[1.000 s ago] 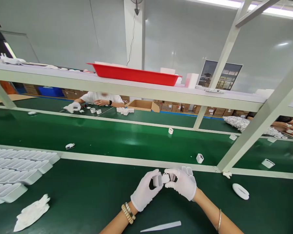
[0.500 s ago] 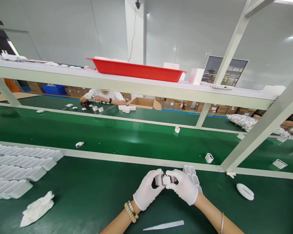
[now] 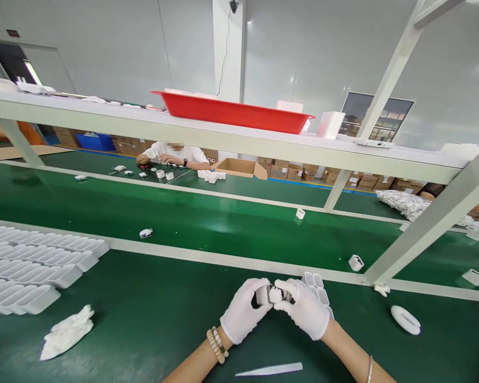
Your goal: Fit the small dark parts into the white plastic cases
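My left hand [image 3: 243, 313], in a white glove, is closed around a small white plastic housing [image 3: 263, 295]. Gloved in white too, my right hand [image 3: 307, 314] pinches a small white part with dark edges [image 3: 276, 295] against the housing's right end. The fingers partly cover both pieces, so I cannot tell how far one sits in the other. Several open white housings [image 3: 320, 296] stand on the green table just beyond my right hand. A white pointed plastic stick [image 3: 269, 369] lies close to me, below my hands.
Rows of white housings [image 3: 66, 274] stand at left, behind a crumpled white glove [image 3: 67, 332]. A white oval ring [image 3: 406, 319] lies at right. Beyond a rail, small parts ride a green belt [image 3: 223, 223]. Overhead, a shelf carries a red tray [image 3: 239, 115]; a slanted post [image 3: 419, 213] stands right.
The view has shifted slightly, moving the scene a little to the right. Parts on the green belt have travelled right, and another shows at the left edge. My hands keep the same hold.
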The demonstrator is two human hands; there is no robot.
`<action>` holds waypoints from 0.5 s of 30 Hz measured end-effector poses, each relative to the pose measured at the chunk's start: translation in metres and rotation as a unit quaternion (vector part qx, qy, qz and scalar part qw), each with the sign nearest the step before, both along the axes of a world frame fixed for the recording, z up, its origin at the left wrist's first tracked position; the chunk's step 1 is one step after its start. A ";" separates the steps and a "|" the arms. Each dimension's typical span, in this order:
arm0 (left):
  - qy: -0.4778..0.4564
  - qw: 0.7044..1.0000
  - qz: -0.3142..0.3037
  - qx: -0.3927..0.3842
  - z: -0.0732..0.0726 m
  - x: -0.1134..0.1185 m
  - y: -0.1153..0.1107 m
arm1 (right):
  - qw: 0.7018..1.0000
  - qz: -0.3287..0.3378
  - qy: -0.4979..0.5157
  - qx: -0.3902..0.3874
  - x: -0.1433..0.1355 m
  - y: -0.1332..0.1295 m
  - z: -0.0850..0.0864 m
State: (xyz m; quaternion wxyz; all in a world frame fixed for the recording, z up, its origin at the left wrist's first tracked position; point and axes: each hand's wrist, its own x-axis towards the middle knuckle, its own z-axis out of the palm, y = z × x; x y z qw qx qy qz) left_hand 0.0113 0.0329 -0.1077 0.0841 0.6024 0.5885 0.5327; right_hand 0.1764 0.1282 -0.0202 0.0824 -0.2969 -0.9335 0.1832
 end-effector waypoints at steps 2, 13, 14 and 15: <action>0.001 1.000 -0.001 -0.010 0.000 0.000 0.000 | 1.000 0.004 -0.018 0.011 0.000 -0.002 0.003; -0.006 0.999 -0.022 -0.023 0.003 0.001 -0.002 | 0.998 -0.058 -0.016 -0.031 0.000 -0.007 0.013; -0.006 0.999 -0.026 -0.026 0.004 0.000 -0.003 | 0.998 -0.047 -0.012 -0.037 -0.001 -0.007 0.012; -0.006 0.999 -0.029 -0.028 0.005 0.000 -0.003 | 0.999 -0.034 -0.007 -0.039 -0.002 -0.006 0.009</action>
